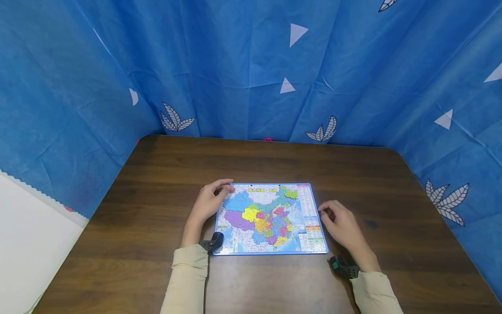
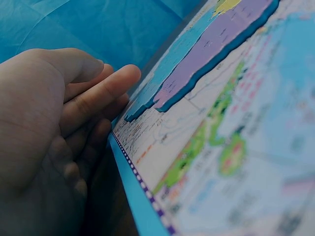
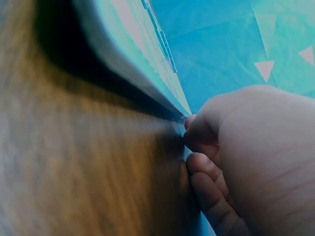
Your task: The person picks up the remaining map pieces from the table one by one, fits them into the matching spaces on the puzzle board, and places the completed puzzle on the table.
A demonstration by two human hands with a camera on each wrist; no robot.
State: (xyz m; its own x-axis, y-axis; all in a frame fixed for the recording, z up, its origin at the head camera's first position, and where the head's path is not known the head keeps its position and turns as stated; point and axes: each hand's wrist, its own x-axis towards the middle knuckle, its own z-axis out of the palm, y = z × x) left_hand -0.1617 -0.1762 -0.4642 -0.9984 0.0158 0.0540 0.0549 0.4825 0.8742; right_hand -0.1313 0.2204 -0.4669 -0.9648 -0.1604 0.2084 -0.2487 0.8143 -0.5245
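A map puzzle board (image 1: 243,244) of China lies flat on the table in the head view, with coloured province pieces fitted on its face. Its blue rim shows close up in the left wrist view, where a purple piece (image 2: 206,54) stands slightly proud of the printed sheet. At the board's upper left corner is my left hand (image 1: 208,203), its fingers loosely bent by the edge. My right hand (image 1: 341,222) rests beside the right edge. In the right wrist view its bent fingertips (image 3: 198,162) are near the board's side, and contact there is hard to make out.
The brown wooden table (image 1: 157,174) extends all round the board. Behind it and at both sides hangs a blue curtain (image 1: 219,65) with white triangles and leaves. A white surface (image 1: 31,244) lies at the far left. Black bands with small devices sit on both wrists.
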